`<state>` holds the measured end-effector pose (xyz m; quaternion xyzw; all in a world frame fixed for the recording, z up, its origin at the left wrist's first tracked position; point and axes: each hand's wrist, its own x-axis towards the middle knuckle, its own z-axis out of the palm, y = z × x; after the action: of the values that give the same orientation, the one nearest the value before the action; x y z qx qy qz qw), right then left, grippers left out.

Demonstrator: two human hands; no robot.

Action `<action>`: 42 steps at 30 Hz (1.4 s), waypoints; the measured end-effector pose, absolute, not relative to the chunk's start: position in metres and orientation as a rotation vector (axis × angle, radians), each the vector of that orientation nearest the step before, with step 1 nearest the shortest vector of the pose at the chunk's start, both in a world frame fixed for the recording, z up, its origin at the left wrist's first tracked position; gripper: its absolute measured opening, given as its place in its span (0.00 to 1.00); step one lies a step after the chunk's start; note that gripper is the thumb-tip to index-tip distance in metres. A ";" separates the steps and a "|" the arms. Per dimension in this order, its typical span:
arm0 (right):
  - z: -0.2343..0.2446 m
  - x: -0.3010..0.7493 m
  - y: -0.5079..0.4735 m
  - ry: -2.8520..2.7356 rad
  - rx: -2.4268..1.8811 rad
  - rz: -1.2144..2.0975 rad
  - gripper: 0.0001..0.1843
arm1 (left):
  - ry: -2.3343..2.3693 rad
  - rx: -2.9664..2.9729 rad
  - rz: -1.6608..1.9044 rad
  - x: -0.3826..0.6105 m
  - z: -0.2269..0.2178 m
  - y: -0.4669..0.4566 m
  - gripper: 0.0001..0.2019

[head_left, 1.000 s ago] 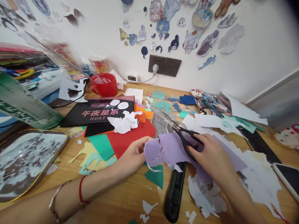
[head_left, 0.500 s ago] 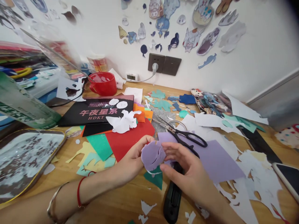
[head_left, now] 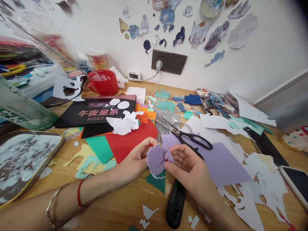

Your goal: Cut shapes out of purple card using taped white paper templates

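Both hands hold a small purple paper cutout (head_left: 157,158) just above the wooden table (head_left: 115,205). My left hand (head_left: 138,157) pinches its left edge with closed fingers. My right hand (head_left: 189,166) grips its right side, thumb pressed on the paper. Black-handled scissors (head_left: 190,136) lie shut on a larger purple sheet (head_left: 223,163) just behind my right hand, touched by neither hand. A black utility knife (head_left: 176,200) lies under my right wrist.
Red, green and orange sheets (head_left: 125,141), a white cutout (head_left: 124,123) and a black box (head_left: 96,110) lie behind my left hand. A red cup (head_left: 102,81) stands at the back, a tray (head_left: 21,160) at the left, a phone (head_left: 295,184) at the right. White scraps (head_left: 262,183) litter the right.
My right hand let go of the scissors, which now lie on the purple sheet, and came over to the small purple cutout. Both hands now hold it, turned slightly.
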<state>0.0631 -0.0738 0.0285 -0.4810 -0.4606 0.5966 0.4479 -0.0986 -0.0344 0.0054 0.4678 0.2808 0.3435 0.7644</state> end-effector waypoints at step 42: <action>0.044 0.085 -0.082 -1.987 -0.844 0.326 0.17 | 0.446 2.361 1.204 -0.119 0.032 -0.045 0.08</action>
<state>0.0855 -0.0824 0.0436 -0.3430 -0.8077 0.1325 0.4609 -0.1186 -0.0453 0.0318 0.8559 0.1615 0.4366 0.2252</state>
